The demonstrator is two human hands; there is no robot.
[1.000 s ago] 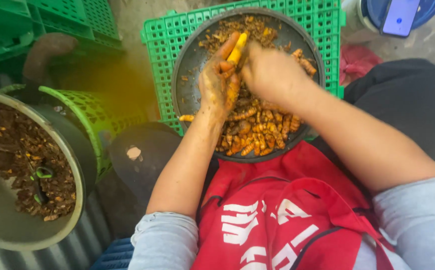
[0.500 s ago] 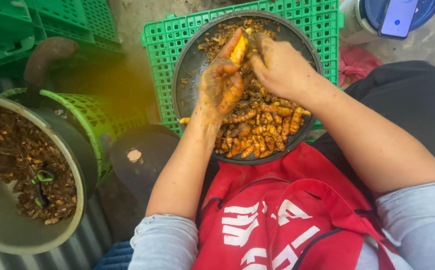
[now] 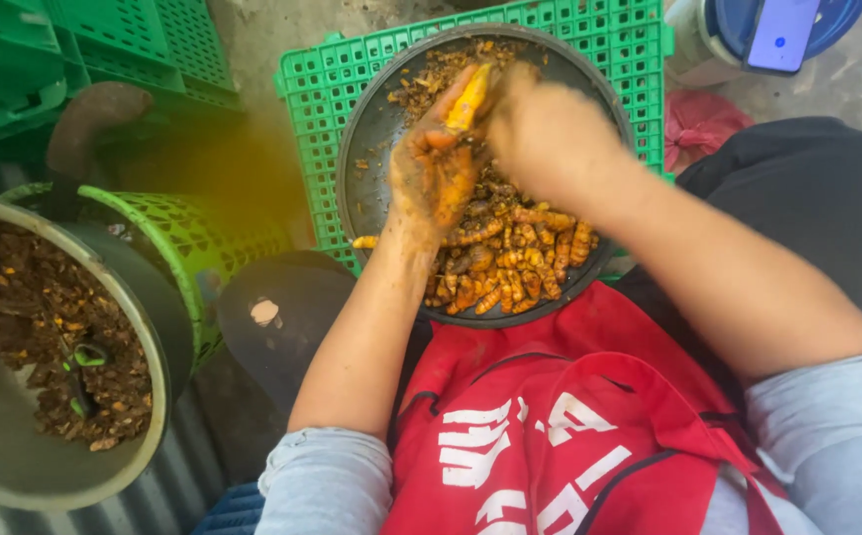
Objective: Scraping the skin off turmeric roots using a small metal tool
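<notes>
Big metal basin of brown peelings (image 3: 15,327) far left, then the stained left hand (image 3: 436,173) gripping 1 yellow-orange root (image 3: 469,97) over the round dark pan (image 3: 371,129) — right hand (image 3: 550,134) clenched beside it, touching the root's tip.

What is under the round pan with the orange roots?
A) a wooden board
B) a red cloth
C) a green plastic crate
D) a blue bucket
C: the dark round pan of orange roots sits on an upturned green plastic crate, whose lattice shows all around its rim.

Two round pans (image 3: 371,129) (image 3: 15,476), two hands (image 3: 436,173) (image 3: 550,134), one phone (image 3: 782,32).
</notes>
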